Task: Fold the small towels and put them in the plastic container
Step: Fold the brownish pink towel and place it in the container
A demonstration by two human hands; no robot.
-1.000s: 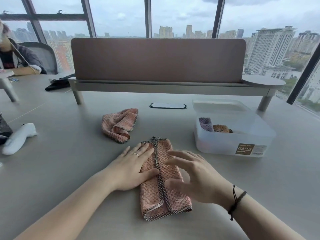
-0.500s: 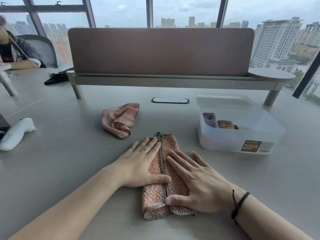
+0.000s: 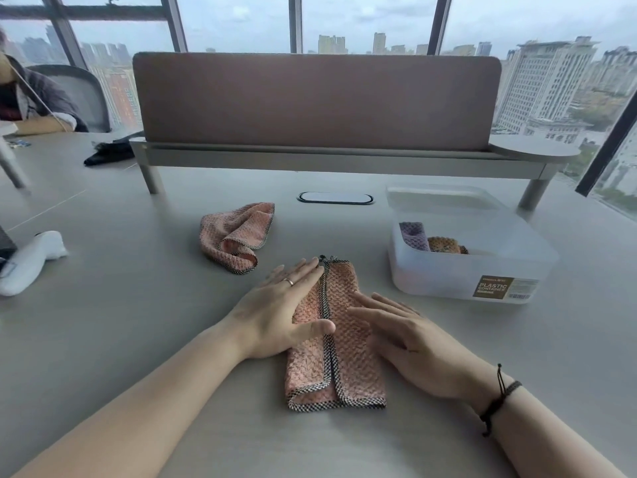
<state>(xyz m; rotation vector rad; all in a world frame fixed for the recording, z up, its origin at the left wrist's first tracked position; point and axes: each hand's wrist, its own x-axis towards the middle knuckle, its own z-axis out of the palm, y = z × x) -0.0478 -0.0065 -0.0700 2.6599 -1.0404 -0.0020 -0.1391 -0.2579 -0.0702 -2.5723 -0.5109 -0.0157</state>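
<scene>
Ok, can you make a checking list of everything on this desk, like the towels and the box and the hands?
Surface: grey desk, smooth.
Job's things: pink towel folded into a strip under both hands; second pink towel crumpled behind it; plastic container open, holding a purple towel and an orange towel.
Clutter: white object and black item at left.
Hands: left hand and right hand flat on the folded towel.
Cables: nothing seen; one cable port.
Surroundings: divider panel, windows, a seated person far left.
</scene>
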